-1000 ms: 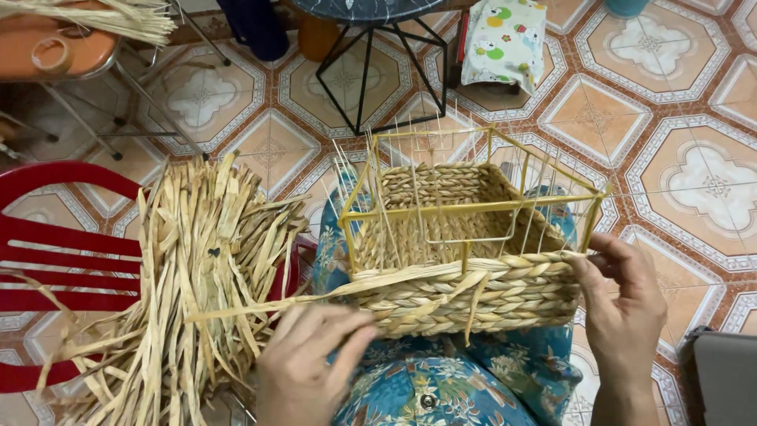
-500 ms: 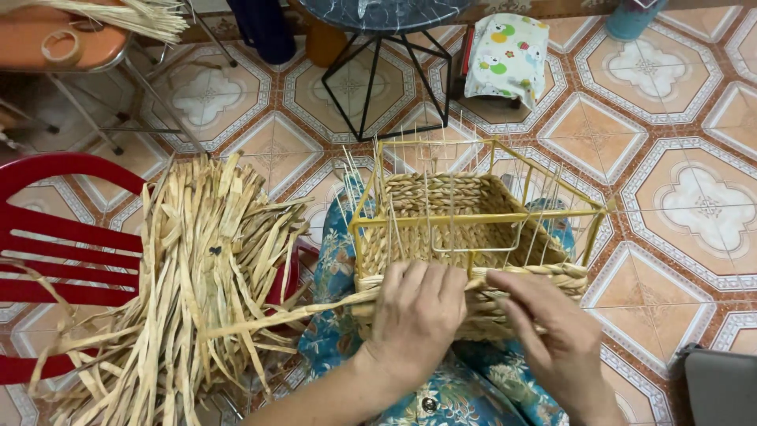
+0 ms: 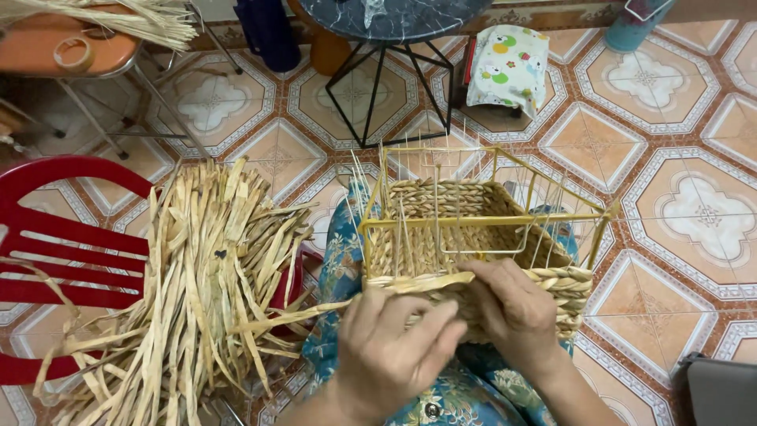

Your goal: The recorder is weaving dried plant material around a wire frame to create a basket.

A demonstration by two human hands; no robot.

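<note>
Change: both hands have moved closer together on the basket's near wall.
Left hand (image 3: 394,347): fingers curled, pinching a flat pale straw strand (image 3: 426,282).
Right hand (image 3: 516,312): curled, pressing the half-woven straw basket on a yellow wire frame (image 3: 481,237).
Basket: on the lap, beside a loose dried straw pile (image 3: 205,276) on a red plastic chair (image 3: 63,252).

The left hand (image 3: 392,347) and right hand (image 3: 516,312) covered the near wall of the half-woven straw basket on its yellow wire frame (image 3: 481,237), so the fingertips and the strand's working end could not be made out. The red plastic chair (image 3: 55,260) ran off the left edge, and the pile of pale dried straw strips (image 3: 197,292) off the bottom edge. The dark grey box-shaped object (image 3: 721,390) was cropped at the bottom right corner.
</note>
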